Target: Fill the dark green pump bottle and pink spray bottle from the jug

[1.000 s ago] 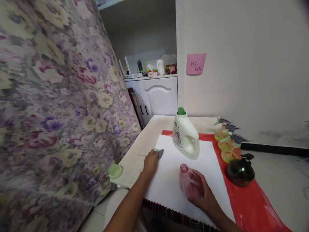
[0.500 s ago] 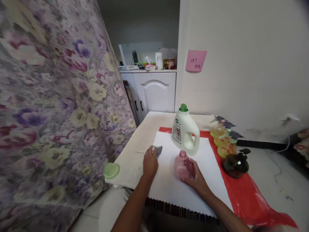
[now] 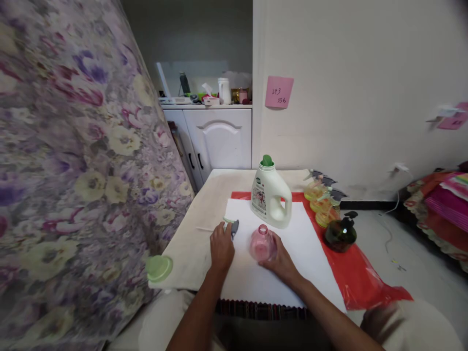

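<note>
My right hand (image 3: 281, 261) is wrapped round the side of a pink see-through bottle (image 3: 260, 245). The bottle has an open neck and stands about upright over the white sheet (image 3: 256, 285). To its left, my left hand (image 3: 222, 247) has its fingers closed on a grey and pale green trigger spray head (image 3: 235, 228); its thin tube (image 3: 204, 229) points left. Just behind the pink bottle stands a large pale green detergent jug (image 3: 263, 195) with a handle and a green piece in its mouth.
Several yellowish spray bottles (image 3: 317, 204) and a dark pump bottle (image 3: 340, 236) line the right side on a red plastic sheet (image 3: 360, 278). A light green cap (image 3: 159, 268) lies at the table's left corner. A floral curtain (image 3: 98, 195) hangs on the left.
The view has turned a little to the right, so everything sits further left. The pink bottle, blurred before, now shows sharply in my right hand. My left hand stays at the spray head.
</note>
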